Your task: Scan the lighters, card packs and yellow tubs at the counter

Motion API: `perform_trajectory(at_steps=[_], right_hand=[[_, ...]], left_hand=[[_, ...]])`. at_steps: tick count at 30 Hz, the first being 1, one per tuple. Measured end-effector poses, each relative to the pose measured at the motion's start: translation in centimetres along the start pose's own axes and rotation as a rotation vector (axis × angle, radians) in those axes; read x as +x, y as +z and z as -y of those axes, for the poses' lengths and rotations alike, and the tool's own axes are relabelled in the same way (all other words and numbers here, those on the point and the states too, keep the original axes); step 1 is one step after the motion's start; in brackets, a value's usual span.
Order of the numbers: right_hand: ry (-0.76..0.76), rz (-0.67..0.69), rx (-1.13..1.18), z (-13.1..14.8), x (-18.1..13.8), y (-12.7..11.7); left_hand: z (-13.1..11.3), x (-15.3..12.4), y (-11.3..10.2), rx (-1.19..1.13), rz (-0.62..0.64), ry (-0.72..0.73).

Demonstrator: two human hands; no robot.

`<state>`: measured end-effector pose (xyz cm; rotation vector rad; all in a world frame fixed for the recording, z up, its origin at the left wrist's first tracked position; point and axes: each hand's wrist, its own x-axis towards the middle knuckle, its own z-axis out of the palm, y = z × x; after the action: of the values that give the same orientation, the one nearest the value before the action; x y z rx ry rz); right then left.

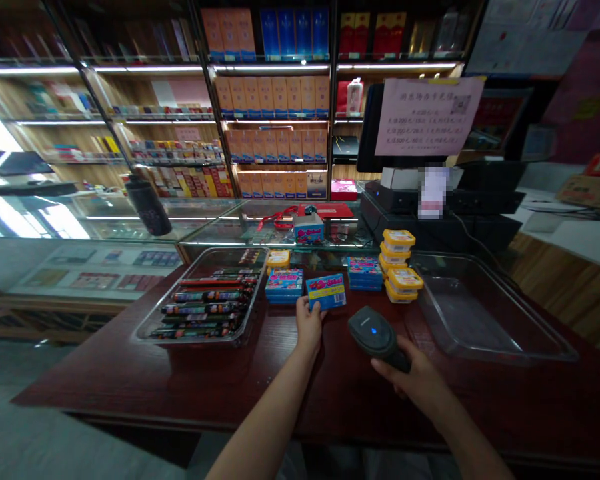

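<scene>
My left hand (309, 319) grips a small blue candy box (327, 291) by its lower left corner, with the barcode side turned toward me. In my right hand (414, 372) is a dark barcode scanner (373, 331) with a blue light, its head pointing toward the box. A stack of similar blue boxes (284, 287) stands just left of the held one. Another stack of blue boxes (365, 273) is to its right, beside stacked yellow tubs (403, 280).
On the left, a clear plastic tray (147, 328) holds several dark wrapped sticks. To the right lies another clear tray (485, 327). Behind are an open blue carton (309, 230), a glass counter (200, 230) and a monitor bearing a paper sign (427, 120). The dark wooden table (190, 380) ends near me.
</scene>
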<state>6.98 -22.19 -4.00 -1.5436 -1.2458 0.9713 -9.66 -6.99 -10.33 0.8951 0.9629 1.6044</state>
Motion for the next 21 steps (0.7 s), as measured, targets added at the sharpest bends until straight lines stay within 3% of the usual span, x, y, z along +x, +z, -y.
perform_trajectory(at_steps=[3,13,17,21], right_hand=[[0.062,0.006,0.094,0.1,-0.5,0.7],[0.056,-0.024,0.141,0.0,-1.3,0.7],[-0.003,-0.023,-0.018,0.0,-1.2,0.1],[-0.163,-0.090,-0.367,0.5,-0.7,-1.0]], left_hand=[[0.0,0.0,0.1,-0.008,-0.023,-0.013],[0.3,0.4,0.2,-0.018,-0.081,-0.014],[0.4,0.4,0.0,-0.019,-0.070,-0.006],[0.3,0.3,0.0,-0.036,-0.064,-0.011]])
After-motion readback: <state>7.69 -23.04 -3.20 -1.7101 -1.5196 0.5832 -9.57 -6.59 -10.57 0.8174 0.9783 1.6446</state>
